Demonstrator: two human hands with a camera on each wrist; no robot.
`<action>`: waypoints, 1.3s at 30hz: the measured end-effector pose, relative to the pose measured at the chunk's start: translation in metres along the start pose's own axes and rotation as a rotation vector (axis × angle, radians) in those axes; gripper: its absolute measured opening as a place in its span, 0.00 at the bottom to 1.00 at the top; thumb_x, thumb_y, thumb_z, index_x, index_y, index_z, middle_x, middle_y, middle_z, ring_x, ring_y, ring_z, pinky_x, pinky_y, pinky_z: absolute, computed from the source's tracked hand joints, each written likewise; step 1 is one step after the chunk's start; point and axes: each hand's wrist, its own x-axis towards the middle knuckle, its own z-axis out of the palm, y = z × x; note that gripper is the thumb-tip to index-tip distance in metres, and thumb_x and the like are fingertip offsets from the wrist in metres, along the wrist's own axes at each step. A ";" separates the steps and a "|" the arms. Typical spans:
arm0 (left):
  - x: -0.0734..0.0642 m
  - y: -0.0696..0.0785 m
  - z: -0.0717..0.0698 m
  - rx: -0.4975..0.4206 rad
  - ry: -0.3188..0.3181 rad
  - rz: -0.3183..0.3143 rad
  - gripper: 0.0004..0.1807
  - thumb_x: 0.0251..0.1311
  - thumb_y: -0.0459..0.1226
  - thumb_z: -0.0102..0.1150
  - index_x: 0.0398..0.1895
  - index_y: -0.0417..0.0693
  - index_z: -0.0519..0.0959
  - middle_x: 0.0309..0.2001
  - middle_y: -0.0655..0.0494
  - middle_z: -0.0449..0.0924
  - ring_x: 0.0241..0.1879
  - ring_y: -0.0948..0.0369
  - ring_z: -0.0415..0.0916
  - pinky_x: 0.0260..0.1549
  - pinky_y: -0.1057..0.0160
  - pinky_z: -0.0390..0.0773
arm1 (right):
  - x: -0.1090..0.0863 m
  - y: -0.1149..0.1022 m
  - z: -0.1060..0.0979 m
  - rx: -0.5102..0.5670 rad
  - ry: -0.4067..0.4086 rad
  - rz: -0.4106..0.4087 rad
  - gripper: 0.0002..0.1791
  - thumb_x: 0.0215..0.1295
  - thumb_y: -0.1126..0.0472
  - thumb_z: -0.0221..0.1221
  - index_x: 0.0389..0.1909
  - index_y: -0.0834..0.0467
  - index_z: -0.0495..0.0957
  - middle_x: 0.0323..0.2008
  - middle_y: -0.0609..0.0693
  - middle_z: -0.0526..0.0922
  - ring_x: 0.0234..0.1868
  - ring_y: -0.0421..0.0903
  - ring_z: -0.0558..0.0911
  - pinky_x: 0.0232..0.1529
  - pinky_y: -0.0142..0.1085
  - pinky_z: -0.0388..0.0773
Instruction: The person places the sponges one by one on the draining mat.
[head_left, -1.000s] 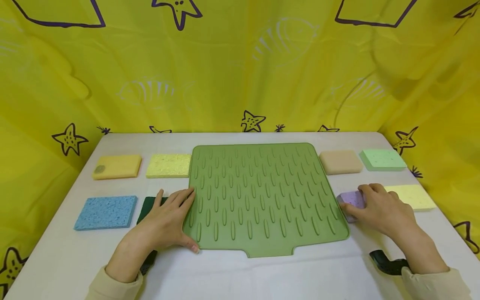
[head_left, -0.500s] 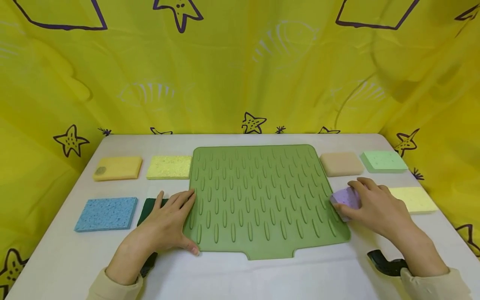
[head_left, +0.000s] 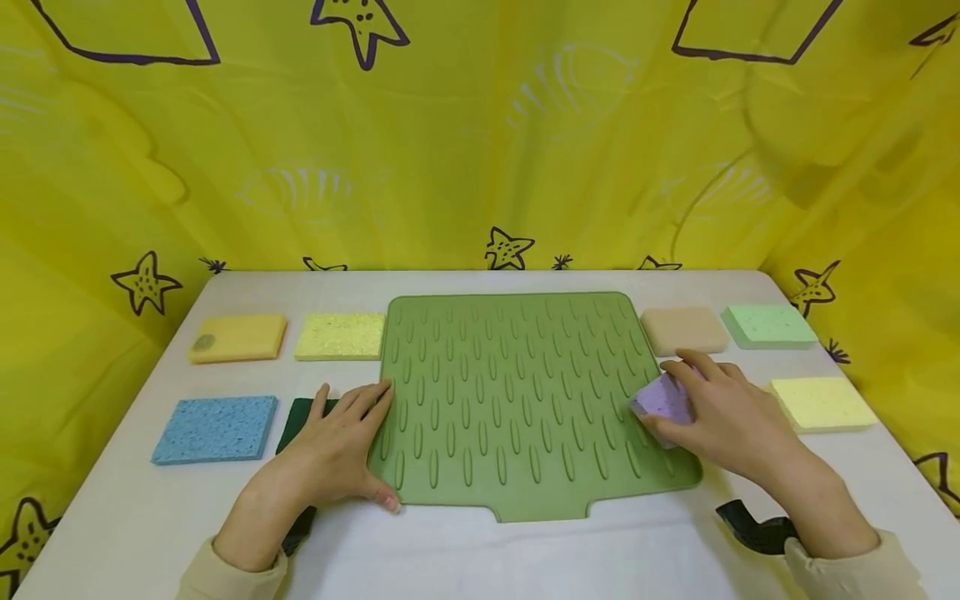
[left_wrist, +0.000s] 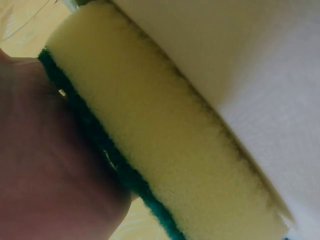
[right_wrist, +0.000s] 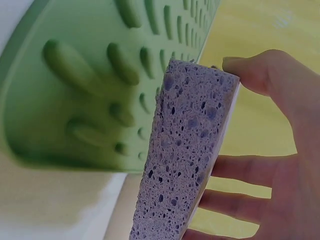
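Observation:
A green ridged drying mat (head_left: 517,392) lies flat in the middle of the white table. My left hand (head_left: 330,450) rests at its left edge, fingers extended and thumb by the near corner. Partly hidden beneath that hand is a scrub sponge (head_left: 297,417); the left wrist view shows its yellow foam (left_wrist: 145,115) and dark green scouring layer. Over the mat's right side, my right hand (head_left: 735,412) grips a purple sponge (head_left: 663,404) between thumb and fingers. In the right wrist view the porous sponge (right_wrist: 185,145) stands tilted beside the mat's ridges (right_wrist: 120,65).
Left of the mat lie a blue sponge (head_left: 215,429), an orange-yellow one (head_left: 238,338) and a speckled yellow one (head_left: 341,337). On the right are a beige sponge (head_left: 684,331), a mint green one (head_left: 771,326) and a pale yellow one (head_left: 822,404). A yellow curtain (head_left: 435,142) hangs behind.
My right hand has carried the purple sponge leftward, from beside the mat's right edge to over the mat. My left hand keeps its place.

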 end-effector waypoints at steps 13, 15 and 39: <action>-0.001 0.000 0.000 -0.011 0.000 -0.010 0.77 0.22 0.76 0.65 0.76 0.37 0.57 0.77 0.44 0.54 0.75 0.45 0.53 0.69 0.26 0.42 | 0.007 -0.021 0.002 -0.012 0.028 -0.083 0.42 0.53 0.36 0.65 0.63 0.58 0.74 0.66 0.63 0.71 0.56 0.69 0.75 0.28 0.56 0.78; -0.001 0.000 0.000 -0.012 0.001 -0.010 0.77 0.21 0.76 0.65 0.76 0.38 0.57 0.77 0.44 0.54 0.75 0.45 0.53 0.69 0.26 0.43 | 0.009 -0.025 0.002 -0.013 0.032 -0.099 0.41 0.53 0.36 0.65 0.63 0.57 0.74 0.66 0.62 0.71 0.56 0.68 0.75 0.28 0.55 0.78; 0.000 0.001 -0.001 -0.015 0.000 -0.011 0.78 0.21 0.78 0.64 0.76 0.38 0.57 0.77 0.45 0.54 0.75 0.45 0.54 0.69 0.27 0.43 | 0.022 -0.067 0.000 0.084 -0.003 -0.217 0.38 0.54 0.43 0.66 0.64 0.59 0.74 0.69 0.59 0.70 0.62 0.65 0.71 0.36 0.57 0.82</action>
